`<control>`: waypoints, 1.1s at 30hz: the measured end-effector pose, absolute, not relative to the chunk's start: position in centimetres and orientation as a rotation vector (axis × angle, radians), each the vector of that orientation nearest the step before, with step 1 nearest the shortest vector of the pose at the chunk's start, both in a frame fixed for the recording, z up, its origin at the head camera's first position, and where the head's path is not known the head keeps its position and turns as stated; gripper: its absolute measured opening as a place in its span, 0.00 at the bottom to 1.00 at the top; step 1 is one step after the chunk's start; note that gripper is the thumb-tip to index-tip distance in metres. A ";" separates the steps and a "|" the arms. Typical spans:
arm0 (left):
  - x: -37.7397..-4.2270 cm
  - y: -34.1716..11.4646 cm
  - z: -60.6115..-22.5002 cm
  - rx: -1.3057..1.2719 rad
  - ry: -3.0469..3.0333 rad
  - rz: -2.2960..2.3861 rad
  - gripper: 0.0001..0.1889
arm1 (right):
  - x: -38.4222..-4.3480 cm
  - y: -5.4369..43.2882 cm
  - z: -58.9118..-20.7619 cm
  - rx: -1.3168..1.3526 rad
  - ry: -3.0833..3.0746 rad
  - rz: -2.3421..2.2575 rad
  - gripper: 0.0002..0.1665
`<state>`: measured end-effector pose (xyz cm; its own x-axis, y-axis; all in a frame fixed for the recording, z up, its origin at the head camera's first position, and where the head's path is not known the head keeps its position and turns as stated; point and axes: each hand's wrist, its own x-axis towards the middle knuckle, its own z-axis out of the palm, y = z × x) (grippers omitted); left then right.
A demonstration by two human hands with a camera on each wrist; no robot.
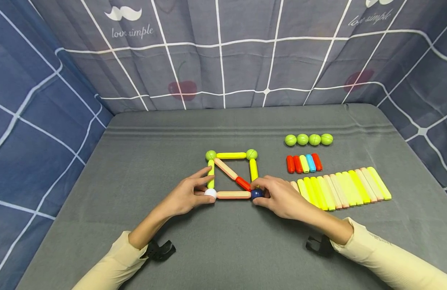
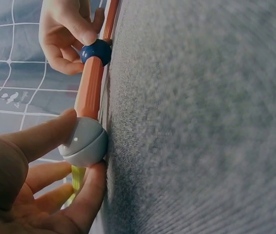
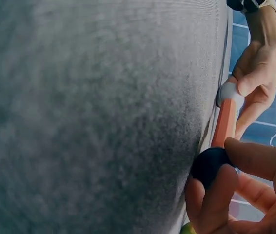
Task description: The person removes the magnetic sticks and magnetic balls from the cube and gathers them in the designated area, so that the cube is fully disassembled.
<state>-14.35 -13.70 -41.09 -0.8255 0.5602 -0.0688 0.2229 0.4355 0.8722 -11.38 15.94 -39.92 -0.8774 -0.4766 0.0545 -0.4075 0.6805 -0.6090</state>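
Observation:
A four-sided frame of rods and balls lies on the grey surface. My left hand (image 1: 184, 194) pinches the white ball (image 2: 85, 142) at its near left corner between thumb and fingers. At the near right corner my right hand (image 1: 281, 196) pinches the dark blue ball (image 3: 211, 165). A salmon rod (image 1: 233, 195) joins these two balls. Yellow rods (image 1: 231, 155) form the far and side edges, with green balls (image 1: 211, 155) at the far corners. Slanting across the frame, a salmon rod (image 1: 225, 168) and a short red rod (image 1: 243, 183) run toward the blue ball.
Right of the frame lies a row of yellow and salmon rods (image 1: 344, 187), partly behind my right hand. Beyond it are several short red, yellow and blue rods (image 1: 304, 164) and a row of green balls (image 1: 314, 139). A checked curtain (image 1: 194, 60) hangs behind.

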 end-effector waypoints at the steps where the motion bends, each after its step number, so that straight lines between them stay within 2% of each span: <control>1: -14.3 -13.7 -41.1 0.669 2.345 1.347 0.35 | -11.4 15.9 -39.9 -0.731 2.781 -0.966 0.15; 12: -14.3 -13.7 -40.9 0.675 2.342 1.342 0.35 | -11.7 16.2 -39.8 -0.748 2.645 -1.067 0.13; 33: -14.4 -13.9 -41.3 0.624 2.320 1.366 0.34 | -11.4 17.3 -39.5 -0.719 2.327 -1.275 0.16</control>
